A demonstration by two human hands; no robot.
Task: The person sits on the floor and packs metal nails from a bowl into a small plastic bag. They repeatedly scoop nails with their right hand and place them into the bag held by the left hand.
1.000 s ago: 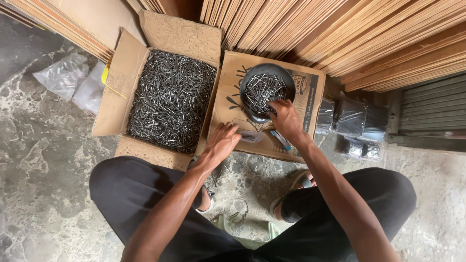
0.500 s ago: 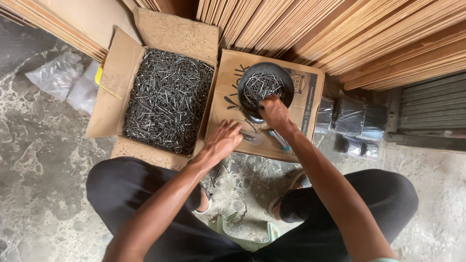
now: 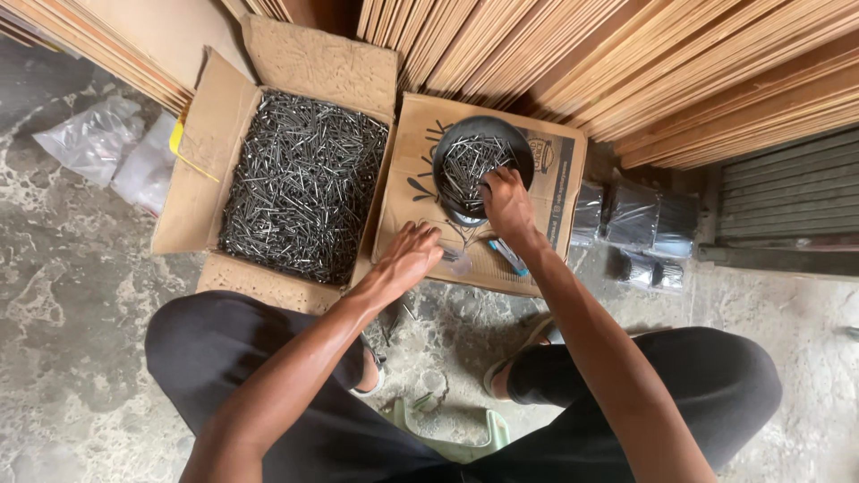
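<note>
A black round bowl (image 3: 447, 148) with dark nails (image 3: 465, 165) in it stands on a closed cardboard box (image 3: 550, 156). My right hand (image 3: 507, 204) reaches into the bowl from its near rim, fingers curled down into the nails. On the near part of the same box my left hand (image 3: 407, 257) pins a small clear plastic bag (image 3: 457, 261), which peeks out past the fingertips. A blue pen-like tool (image 3: 507, 257) lies on the box beside my right wrist.
A large open carton (image 3: 192, 152) full of loose nails (image 3: 304, 183) stands to the left. Filled clear packets of nails (image 3: 635, 219) lie at the right. Empty plastic bags (image 3: 94, 139) lie far left. Stacked wooden boards (image 3: 626, 63) rise behind, and a green stool (image 3: 447, 443) sits beneath me.
My right hand has slid from the bowl's right rim further in among the nails. My left hand has stayed on the box over the bag.
</note>
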